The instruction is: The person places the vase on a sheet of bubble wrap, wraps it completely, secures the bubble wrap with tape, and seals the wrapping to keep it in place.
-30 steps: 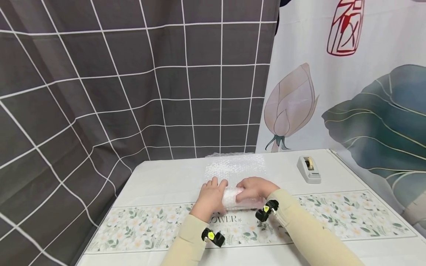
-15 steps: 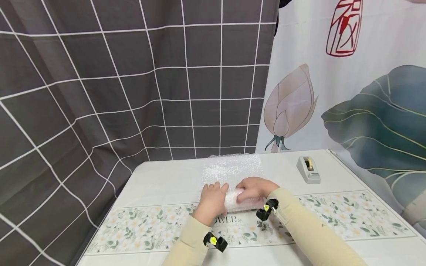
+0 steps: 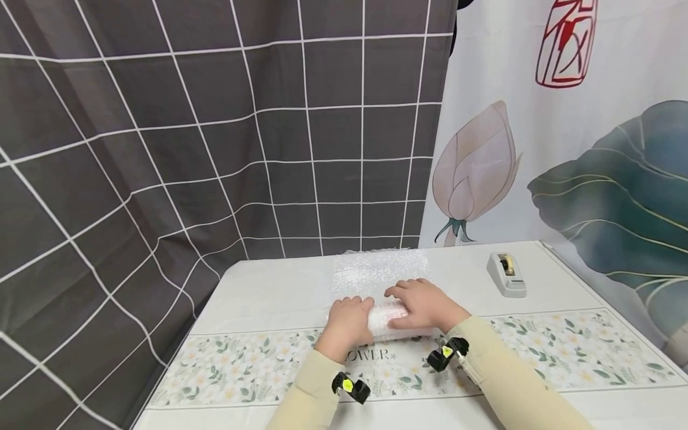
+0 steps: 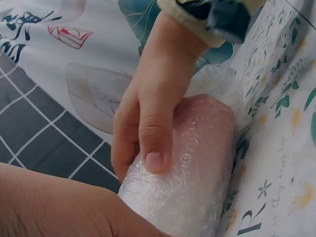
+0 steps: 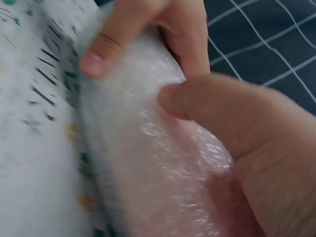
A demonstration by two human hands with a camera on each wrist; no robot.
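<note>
A pinkish cylindrical thing wrapped in clear bubble wrap forms a bundle (image 3: pixel 380 320) lying across the table; what is inside cannot be made out. My left hand (image 3: pixel 346 324) grips its left end, thumb on the near side and fingers over the far side. Towards the right end, my right hand (image 3: pixel 426 305) holds the bundle, its thumb pressed on the wrap (image 4: pixel 197 163) and its fingers reaching over the far side. Flat bubble wrap (image 3: pixel 380 269) runs from the bundle to the table's back edge. In the right wrist view, both thumbs touch the bundle (image 5: pixel 143 148).
A grey tape dispenser (image 3: pixel 507 276) with a yellowish roll stands at the back right. The white tablecloth (image 3: pixel 269 292) has a flowered band across it. A dark checked curtain (image 3: pixel 301 137) and a white printed curtain (image 3: pixel 484 71) hang behind and beside the table.
My right hand has shifted slightly, with its fingers more spread over the far side. My left hand has moved a little farther onto the bundle. The tape dispenser stays in place.
</note>
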